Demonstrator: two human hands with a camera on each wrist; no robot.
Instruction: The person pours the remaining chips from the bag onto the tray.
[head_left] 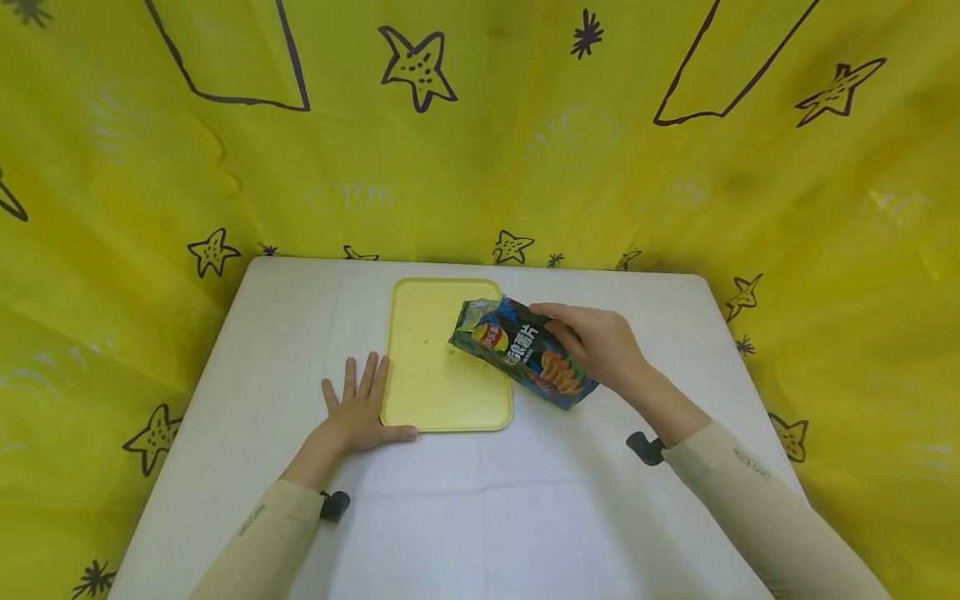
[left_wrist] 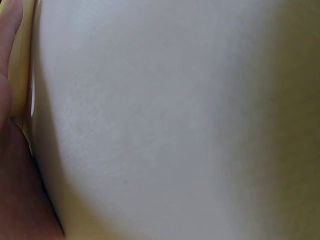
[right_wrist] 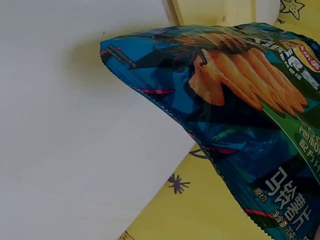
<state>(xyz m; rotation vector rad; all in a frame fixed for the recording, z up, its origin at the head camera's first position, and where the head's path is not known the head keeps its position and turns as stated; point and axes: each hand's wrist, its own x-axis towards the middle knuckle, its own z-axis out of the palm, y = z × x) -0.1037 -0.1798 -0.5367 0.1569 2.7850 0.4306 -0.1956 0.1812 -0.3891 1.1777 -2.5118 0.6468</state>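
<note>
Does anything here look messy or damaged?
The chip bag in the right hand has a torn-open, crumpled top tilted over the yellow tray. A few small specks lie on the tray; nothing else stands out.

— What carries everything here?
— A white table (head_left: pixel 480 500) with rounded far corners, set against a yellow backdrop.
— And what lies directly on it?
— A pale yellow tray (head_left: pixel 442 392), rectangular, lying flat near the far middle. The left hand (head_left: pixel 358 412) rests flat on the tabletop, fingers straight, with the thumb along the tray's near left corner.
— Anything else?
— Nothing more that touches it.
</note>
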